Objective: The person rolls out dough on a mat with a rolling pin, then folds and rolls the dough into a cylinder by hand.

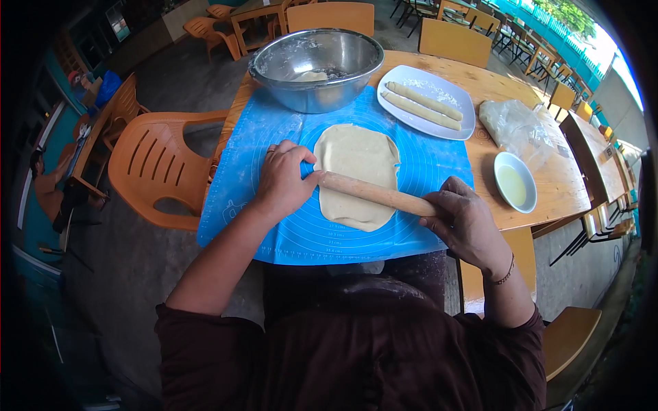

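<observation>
I've got bare mat (pixel 236 188) along the near edge and left side; right hand (pixel 469 219) wrapped round the pin's (pixel 377 194) right end, left hand (pixel 282 177) at its left end, grip I can't tell. Dough (pixel 360 151) lies under the pin, between both hands. Beyond: dish (pixel 530 181) right of mat, plate (pixel 464 103) and bowl (pixel 312 101) crowding the far edge.

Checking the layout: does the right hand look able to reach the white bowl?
Probably yes: nothing stands between the right hand and the white bowl, though that hand holds the rolling pin.
</observation>
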Motion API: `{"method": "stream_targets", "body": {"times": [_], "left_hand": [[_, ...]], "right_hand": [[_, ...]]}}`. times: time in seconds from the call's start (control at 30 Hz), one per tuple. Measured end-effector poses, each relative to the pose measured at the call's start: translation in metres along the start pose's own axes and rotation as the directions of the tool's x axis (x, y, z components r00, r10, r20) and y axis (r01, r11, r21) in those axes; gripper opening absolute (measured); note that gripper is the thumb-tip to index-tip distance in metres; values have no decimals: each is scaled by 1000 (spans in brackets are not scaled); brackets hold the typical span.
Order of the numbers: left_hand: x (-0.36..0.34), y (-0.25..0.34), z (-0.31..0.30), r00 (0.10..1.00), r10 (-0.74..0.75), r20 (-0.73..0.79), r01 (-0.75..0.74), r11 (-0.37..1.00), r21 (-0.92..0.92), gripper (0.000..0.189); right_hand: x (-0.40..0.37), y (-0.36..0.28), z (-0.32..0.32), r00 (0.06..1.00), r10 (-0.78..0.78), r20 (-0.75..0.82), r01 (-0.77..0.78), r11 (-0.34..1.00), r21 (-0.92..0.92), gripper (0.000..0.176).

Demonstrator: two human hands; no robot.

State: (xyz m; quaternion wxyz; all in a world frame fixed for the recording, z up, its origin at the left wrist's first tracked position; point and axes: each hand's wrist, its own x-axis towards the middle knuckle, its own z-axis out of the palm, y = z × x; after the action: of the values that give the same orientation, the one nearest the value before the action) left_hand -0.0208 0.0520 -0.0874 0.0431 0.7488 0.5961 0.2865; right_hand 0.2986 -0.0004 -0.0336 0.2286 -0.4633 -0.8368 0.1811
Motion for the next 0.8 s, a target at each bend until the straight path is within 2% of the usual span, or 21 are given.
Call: {"method": "stream_targets", "body": {"times": [0.03,0.1,0.13,0.2,0.23,0.3,0.33,0.37,0.43,0.47,0.5,0.6,0.73,0.8], "left_hand": [[-1,2,-1,1000,3,1,-3,1000,-3,22],[-9,9,-7,971,128,-203,-137,990,-30,20],[-18,16,-10,972,127,-198,-136,990,-32,20],[-34,35,-21,911,263,-319,-323,934,-153,13],[-34,40,-28,912,262,-315,-322,934,-154,13],[-34,48,-43,853,298,-428,-409,892,-193,17],[-28,43,-53,878,333,-343,-405,900,-164,35],[-19,43,-52,879,331,-343,-403,900,-164,35],[-6,44,-48,864,385,-326,-429,900,-74,42],[-8,44,-44,931,330,-159,-356,917,-179,55],[-11,41,-34,930,330,-158,-356,918,-177,55],[-25,26,-3,964,181,197,-184,983,0,65],[-21,25,9,951,243,191,-267,957,111,72],[-11,30,9,953,76,292,-125,980,153,74]], "right_hand": [[-3,0,1,1000,3,-1,-3,1000,-2,28],[-12,0,6,999,45,-13,-45,998,39,32],[-14,0,6,999,50,-10,-49,998,41,32],[-18,0,6,992,64,-112,-56,996,69,36],[-18,1,7,992,67,-111,-59,996,72,36],[-14,1,10,988,-103,-114,102,995,-21,39],[-10,-4,16,978,-180,-103,176,983,-44,40],[-7,-12,24,978,-180,-101,177,983,-43,40],[-1,-27,39,955,-283,-93,273,956,-107,45],[-1,-29,48,948,-307,-90,288,940,-181,46],[-2,-28,55,947,-308,-91,289,940,-180,46],[-3,-27,64,966,-252,-53,235,945,-227,38],[5,-34,55,981,-196,6,189,938,-292,40],[11,-31,55,984,-176,24,174,923,-344,42]]}}
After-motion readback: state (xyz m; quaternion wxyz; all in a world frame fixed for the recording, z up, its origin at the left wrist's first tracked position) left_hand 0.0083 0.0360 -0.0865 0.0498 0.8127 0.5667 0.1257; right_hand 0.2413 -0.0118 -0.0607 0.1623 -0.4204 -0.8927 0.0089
